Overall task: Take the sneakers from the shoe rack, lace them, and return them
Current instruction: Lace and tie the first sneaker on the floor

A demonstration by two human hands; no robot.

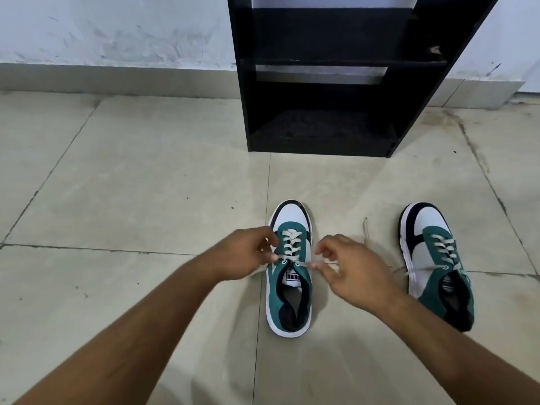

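The near sneaker [289, 270] points toe-first toward the shoe rack [321, 83]. Left hand [242, 252] and right hand [350, 273] flank its tongue, each pinching a lace end [305, 264] pulled sideways.

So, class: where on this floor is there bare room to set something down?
Bare tile lies left of the near sneaker up to the wall, and between the shoe rack and both toes. It is crowded between the sneakers: right hand, loose lace ends.
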